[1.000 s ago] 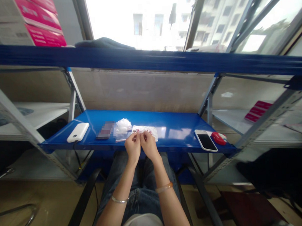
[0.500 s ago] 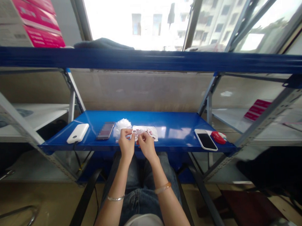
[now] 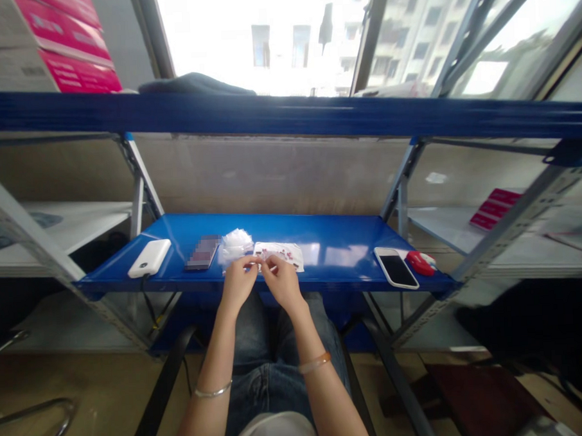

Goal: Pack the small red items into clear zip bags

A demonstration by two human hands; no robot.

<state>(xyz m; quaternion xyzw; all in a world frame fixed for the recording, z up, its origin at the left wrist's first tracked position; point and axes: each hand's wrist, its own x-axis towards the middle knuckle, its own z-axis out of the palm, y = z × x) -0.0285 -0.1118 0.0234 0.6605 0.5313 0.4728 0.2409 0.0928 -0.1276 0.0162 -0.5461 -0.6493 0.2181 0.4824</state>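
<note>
Left hand (image 3: 242, 281) and right hand (image 3: 281, 280) are close together at the front of the blue desk (image 3: 337, 232). Each grip is curled (whether clamped on anything cannot be determined). A white printed packet (image 3: 290, 252) lies partly behind the right hand, beside clear bags (image 3: 236, 243).

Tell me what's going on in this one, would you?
A seated person holds the left hand and right hand close together over the front of a blue table, fingertips pinched; whatever is between them is too small to make out. Just beyond lies a white patterned packet, with a pile of clear plastic to its left. Farther left sits a white device; at the right end, a phone lies beside a red item.
</note>
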